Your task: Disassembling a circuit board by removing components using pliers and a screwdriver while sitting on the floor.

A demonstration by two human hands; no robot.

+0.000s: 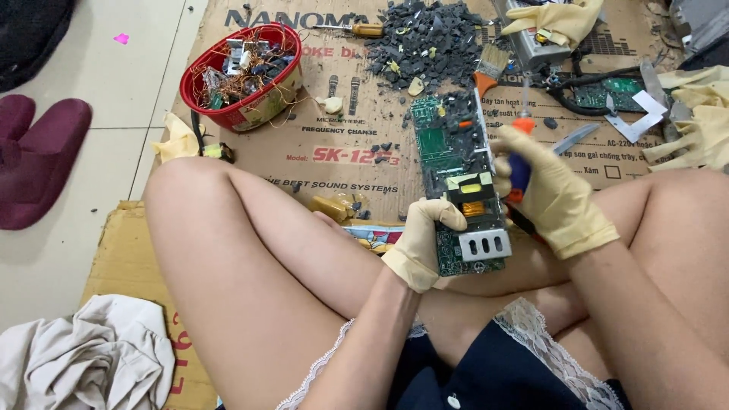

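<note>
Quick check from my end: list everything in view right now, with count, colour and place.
circuit board: one, green, long, held upright over the lap
screwdriver: one, orange and blue handle, at the board's right edge
red basket: one, holds copper wire and parts, upper left
dark chip pile: one, grey-black, top centre
paintbrush: one, orange handle, beside the pile
second screwdriver: one, yellow handle, top
cardboard sheet: one, brown, on the floor
slippers: maroon, count unclear, far left
cloth: one, pale grey, bottom left
left hand: cream glove, gripping the board's lower end
right hand: cream glove, holding the screwdriver
</note>
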